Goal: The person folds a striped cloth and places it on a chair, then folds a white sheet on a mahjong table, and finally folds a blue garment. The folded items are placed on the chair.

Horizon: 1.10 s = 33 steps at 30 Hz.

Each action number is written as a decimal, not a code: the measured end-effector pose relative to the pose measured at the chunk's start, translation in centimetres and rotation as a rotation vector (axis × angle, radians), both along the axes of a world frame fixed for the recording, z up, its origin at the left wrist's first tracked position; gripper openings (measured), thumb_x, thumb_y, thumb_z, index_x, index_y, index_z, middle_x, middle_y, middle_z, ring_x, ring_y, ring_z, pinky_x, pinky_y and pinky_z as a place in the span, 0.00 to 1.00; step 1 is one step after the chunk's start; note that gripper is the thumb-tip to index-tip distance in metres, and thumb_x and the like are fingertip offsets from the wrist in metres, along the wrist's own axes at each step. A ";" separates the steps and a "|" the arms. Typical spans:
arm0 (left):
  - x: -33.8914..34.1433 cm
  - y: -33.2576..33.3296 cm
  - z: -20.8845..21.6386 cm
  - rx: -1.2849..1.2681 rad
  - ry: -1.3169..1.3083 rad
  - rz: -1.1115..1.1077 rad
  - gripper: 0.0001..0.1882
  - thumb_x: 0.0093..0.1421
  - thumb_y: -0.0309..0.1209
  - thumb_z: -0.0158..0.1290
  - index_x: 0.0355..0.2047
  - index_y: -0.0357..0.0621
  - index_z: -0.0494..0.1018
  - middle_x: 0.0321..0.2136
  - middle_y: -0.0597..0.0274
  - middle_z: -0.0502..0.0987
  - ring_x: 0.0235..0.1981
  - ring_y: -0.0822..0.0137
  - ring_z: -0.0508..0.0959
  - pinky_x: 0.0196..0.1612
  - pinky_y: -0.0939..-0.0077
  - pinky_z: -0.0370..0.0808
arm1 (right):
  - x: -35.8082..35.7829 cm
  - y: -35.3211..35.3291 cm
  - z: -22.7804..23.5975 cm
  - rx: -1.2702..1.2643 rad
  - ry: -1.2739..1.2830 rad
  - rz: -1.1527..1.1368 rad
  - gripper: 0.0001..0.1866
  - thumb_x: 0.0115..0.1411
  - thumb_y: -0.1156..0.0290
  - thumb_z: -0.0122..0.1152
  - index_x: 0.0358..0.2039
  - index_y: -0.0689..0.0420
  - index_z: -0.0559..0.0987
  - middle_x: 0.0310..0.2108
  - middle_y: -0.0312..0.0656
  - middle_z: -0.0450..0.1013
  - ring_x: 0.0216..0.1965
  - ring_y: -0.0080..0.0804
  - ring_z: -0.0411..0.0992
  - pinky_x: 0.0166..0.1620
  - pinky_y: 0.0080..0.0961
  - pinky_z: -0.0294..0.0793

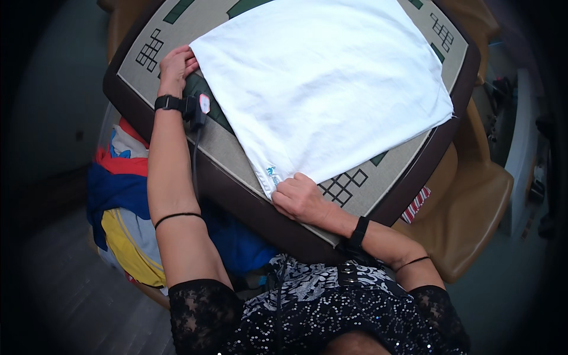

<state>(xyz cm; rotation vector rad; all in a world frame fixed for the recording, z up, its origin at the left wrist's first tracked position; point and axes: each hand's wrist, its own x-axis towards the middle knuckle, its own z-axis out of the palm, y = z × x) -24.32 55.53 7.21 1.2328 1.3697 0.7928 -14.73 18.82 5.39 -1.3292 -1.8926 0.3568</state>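
A large white cloth (pixel 331 89) lies spread over the table, almost flat with soft wrinkles, and runs past the top of the view. A small blue-green print (pixel 271 172) marks its near corner. There my right hand (pixel 300 198) is closed on the cloth, fingers curled over the corner. Farther off, my left hand (pixel 176 66) pinches the cloth's left corner between thumb and fingers. The cloth's left edge runs fairly straight between both hands. Loose threads hang at its right corner, which no hand touches.
The table (pixel 222 177) has a beige patterned top and a padded dark brown rim. Colourful clothes (pixel 127 236) are heaped at the lower left. Tan chairs (pixel 479 201) stand at the right, one with a red-and-white striped cloth (pixel 416 205). A cable (pixel 195 160) hangs from my left wrist device.
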 end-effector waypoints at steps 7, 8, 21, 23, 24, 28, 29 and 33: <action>0.5 -10.0 2.8 0.685 0.455 -0.327 0.13 0.54 0.25 0.47 0.41 0.35 0.71 0.40 0.52 0.74 0.39 0.60 0.75 0.44 0.72 0.70 | 0.0 -0.2 -0.4 0.033 -0.032 -0.034 0.10 0.42 0.70 0.56 0.16 0.54 0.64 0.17 0.37 0.59 0.19 0.31 0.62 0.23 0.27 0.59; 1.2 -12.9 3.1 0.749 0.462 -0.468 0.14 0.54 0.25 0.47 0.42 0.35 0.71 0.42 0.49 0.73 0.43 0.56 0.73 0.48 0.70 0.68 | 0.2 -0.3 -0.4 0.041 -0.034 -0.041 0.10 0.42 0.69 0.57 0.16 0.54 0.64 0.17 0.37 0.59 0.19 0.31 0.62 0.24 0.27 0.59; -1.6 -25.0 1.2 0.739 1.103 -0.905 0.34 0.57 0.44 0.46 0.61 0.49 0.51 0.63 0.52 0.43 0.63 0.47 0.42 0.59 0.46 0.46 | 0.5 0.1 -0.3 0.119 0.195 -0.128 0.07 0.44 0.71 0.58 0.18 0.55 0.69 0.19 0.40 0.63 0.21 0.38 0.65 0.25 0.31 0.63; -1.9 -25.8 0.8 0.758 1.157 -0.885 0.33 0.58 0.45 0.44 0.61 0.49 0.51 0.63 0.52 0.43 0.63 0.47 0.43 0.59 0.45 0.47 | 2.1 0.9 0.4 0.152 0.131 -0.176 0.06 0.44 0.71 0.58 0.24 0.56 0.71 0.25 0.41 0.66 0.29 0.38 0.67 0.31 0.35 0.63; -2.4 -26.2 0.5 0.777 1.188 -0.870 0.32 0.58 0.45 0.44 0.61 0.49 0.51 0.63 0.52 0.44 0.63 0.47 0.44 0.59 0.45 0.47 | 2.6 1.5 0.7 0.162 0.087 -0.177 0.08 0.44 0.71 0.57 0.27 0.57 0.71 0.31 0.42 0.68 0.35 0.39 0.68 0.34 0.37 0.64; -3.2 -28.0 -0.5 0.774 1.143 -0.782 0.32 0.57 0.42 0.45 0.61 0.52 0.50 0.63 0.56 0.44 0.63 0.49 0.44 0.60 0.46 0.45 | 5.5 1.6 -0.3 -0.033 -0.218 -0.174 0.20 0.50 0.63 0.55 0.44 0.54 0.70 0.53 0.47 0.59 0.57 0.43 0.55 0.54 0.50 0.55; -3.3 -28.3 -0.3 0.770 1.138 -0.770 0.33 0.57 0.42 0.45 0.62 0.53 0.50 0.63 0.57 0.43 0.63 0.50 0.43 0.60 0.46 0.44 | 6.1 1.6 -0.6 -0.099 -0.266 -0.157 0.21 0.52 0.61 0.54 0.46 0.53 0.69 0.57 0.47 0.56 0.60 0.44 0.51 0.57 0.53 0.52; -3.6 -28.8 -0.7 0.770 1.149 -0.742 0.34 0.58 0.42 0.45 0.63 0.56 0.46 0.64 0.60 0.40 0.64 0.51 0.42 0.61 0.47 0.42 | 8.4 1.6 -1.1 -0.190 -0.386 -0.192 0.25 0.55 0.53 0.48 0.52 0.48 0.66 0.59 0.46 0.53 0.62 0.44 0.47 0.60 0.54 0.46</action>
